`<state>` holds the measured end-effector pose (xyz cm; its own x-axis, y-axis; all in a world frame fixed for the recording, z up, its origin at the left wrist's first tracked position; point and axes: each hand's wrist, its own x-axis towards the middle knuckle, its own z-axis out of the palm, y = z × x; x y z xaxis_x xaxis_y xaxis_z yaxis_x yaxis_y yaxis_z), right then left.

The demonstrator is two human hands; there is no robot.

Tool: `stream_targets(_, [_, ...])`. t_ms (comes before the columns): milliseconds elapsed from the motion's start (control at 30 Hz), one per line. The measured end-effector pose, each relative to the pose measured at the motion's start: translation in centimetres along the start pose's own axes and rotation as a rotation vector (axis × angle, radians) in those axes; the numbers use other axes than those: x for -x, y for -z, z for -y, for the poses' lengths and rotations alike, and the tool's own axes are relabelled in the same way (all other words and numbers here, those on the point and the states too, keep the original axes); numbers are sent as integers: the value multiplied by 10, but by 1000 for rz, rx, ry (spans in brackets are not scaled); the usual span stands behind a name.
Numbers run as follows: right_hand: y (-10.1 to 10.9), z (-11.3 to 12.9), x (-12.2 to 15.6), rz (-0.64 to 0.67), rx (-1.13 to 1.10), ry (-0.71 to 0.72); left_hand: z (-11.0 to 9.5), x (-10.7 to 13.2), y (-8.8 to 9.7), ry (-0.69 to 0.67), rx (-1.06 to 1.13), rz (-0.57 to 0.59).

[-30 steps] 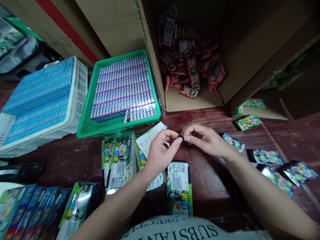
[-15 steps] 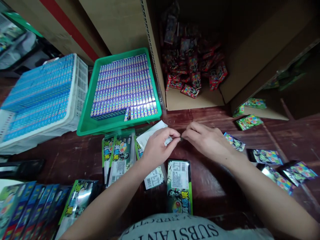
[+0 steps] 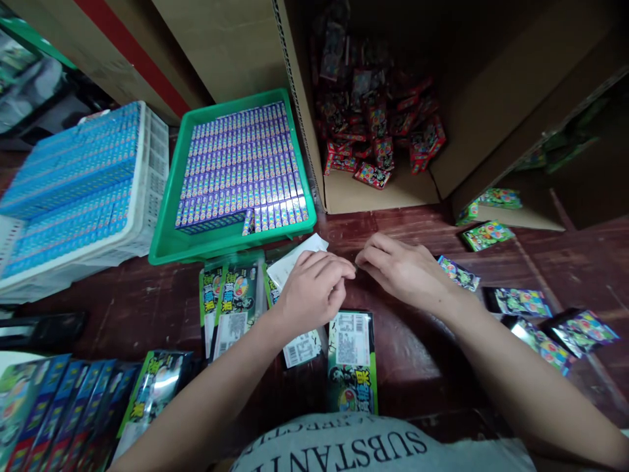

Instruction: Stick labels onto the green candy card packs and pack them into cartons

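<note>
My left hand (image 3: 312,292) hovers over the dark red table with its fingers curled in, knuckles up. My right hand (image 3: 400,269) is beside it, fingertips pinched together and almost touching the left fingertips. What they pinch is hidden or too small to name. Under the left hand lie a white paper slip (image 3: 295,259) and green-and-black candy packs (image 3: 236,305). Another such pack (image 3: 351,360) lies label up just below the two hands.
A green tray (image 3: 170,246) of purple candy sticks and a white crate (image 3: 152,164) of blue sticks stand at the back left. An open carton (image 3: 383,193) holds red packets. Loose colourful packets (image 3: 523,303) lie at the right, blue boxes (image 3: 54,410) at the lower left.
Both hands have lowered toward the table and turned knuckles up. The left fingers have curled in more. The pinch between the fingertips has stayed closed.
</note>
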<state>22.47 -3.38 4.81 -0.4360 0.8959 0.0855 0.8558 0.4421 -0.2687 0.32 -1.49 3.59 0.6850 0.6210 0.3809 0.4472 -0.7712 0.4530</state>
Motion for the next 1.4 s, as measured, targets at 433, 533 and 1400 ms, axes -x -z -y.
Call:
stream_targets(433, [-3, -1, 22, -13, -302, -41, -19, 19, 0, 253, 147, -212])
stream_targets(533, [-2, 6, 21, 37, -302, -21, -25, 19, -2, 188, 152, -127])
stream_targets(1400, [-44, 52, 48, -346, -965, -499, -28, 41, -7, 772, 509, -347])
